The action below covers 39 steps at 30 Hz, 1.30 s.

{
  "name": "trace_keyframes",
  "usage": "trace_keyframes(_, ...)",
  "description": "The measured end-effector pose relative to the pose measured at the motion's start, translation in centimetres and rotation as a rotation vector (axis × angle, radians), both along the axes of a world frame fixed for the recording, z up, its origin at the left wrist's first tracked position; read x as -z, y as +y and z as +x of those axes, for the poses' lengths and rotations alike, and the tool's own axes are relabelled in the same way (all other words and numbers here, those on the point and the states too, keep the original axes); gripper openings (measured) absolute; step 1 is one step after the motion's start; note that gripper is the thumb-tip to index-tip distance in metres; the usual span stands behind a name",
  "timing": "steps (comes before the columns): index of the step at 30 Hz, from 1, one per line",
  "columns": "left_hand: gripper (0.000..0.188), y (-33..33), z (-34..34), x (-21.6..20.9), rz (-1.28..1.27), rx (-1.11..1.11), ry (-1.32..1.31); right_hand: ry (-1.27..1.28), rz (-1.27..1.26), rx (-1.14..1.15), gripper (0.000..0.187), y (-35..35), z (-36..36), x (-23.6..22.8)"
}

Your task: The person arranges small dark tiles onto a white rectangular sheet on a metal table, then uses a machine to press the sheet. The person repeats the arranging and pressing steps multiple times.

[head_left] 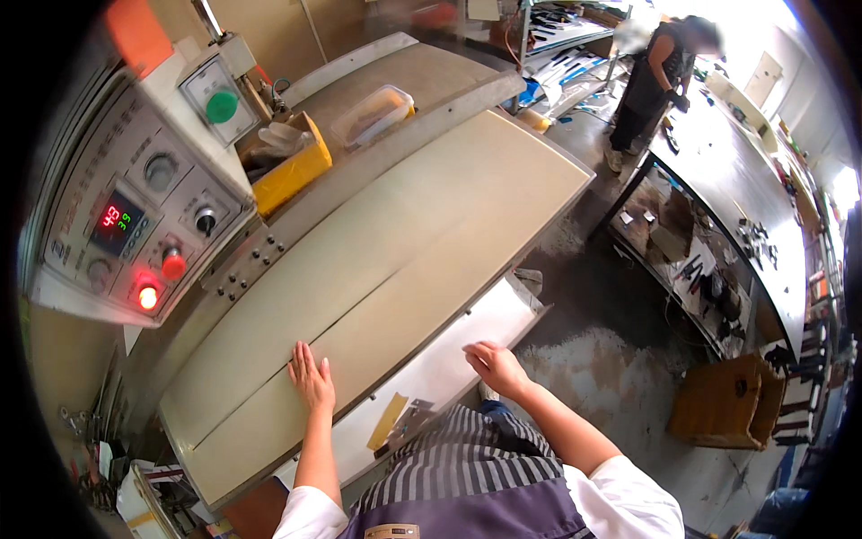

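A long cream-coloured board surface [431,234] with a thin dark seam along its length lies on the machine in front of me. My left hand [312,379] rests flat on it, fingers stretched out across the seam, holding nothing. Off the board's near edge, my right hand [496,366] is raised above a white tray-like ledge [458,350]. Its fingers are curled together, and whatever may be in them is hidden. A yellowish strip [387,422] lies on that ledge, close to my striped apron [449,458].
At the left stands a control panel [148,198] with a lit display, knobs and a glowing red light. Behind the board sit a yellow bin [292,171] and a clear plastic box [375,117]. A co-worker [660,81] stands by a metal table [718,171]; a cardboard box [723,404] is on the floor.
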<state>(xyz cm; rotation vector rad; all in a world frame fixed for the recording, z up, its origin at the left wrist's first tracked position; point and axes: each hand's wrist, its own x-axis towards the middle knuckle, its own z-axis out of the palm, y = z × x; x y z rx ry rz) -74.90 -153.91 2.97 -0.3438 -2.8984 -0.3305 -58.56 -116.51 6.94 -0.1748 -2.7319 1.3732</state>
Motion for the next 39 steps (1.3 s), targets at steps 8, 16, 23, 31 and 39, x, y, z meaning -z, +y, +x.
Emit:
trace_keyframes(8,0.055,0.3,0.5,-0.7,-0.018,-0.016,0.001,0.248,0.5,-0.117,0.058,4.6,-17.8,0.1)
trace_keyframes(16,0.056,0.5,0.9,-1.4,0.009,-0.031,0.017,0.03,0.635,-0.163,0.084,5.6,-21.5,1.6)
trace_keyframes(23,0.06,0.3,0.9,-1.5,0.052,-0.032,0.041,-0.106,0.704,-0.235,0.086,5.4,-20.1,-0.2)
trace_keyframes(31,0.055,-0.2,0.4,-1.3,0.086,0.053,0.013,-0.124,0.768,-0.195,0.086,5.3,-19.1,1.3)
trace_keyframes(39,0.045,2.5,1.1,-4.6,0.083,0.072,0.083,-0.16,0.628,-0.237,0.088,5.3,-18.7,-1.0)
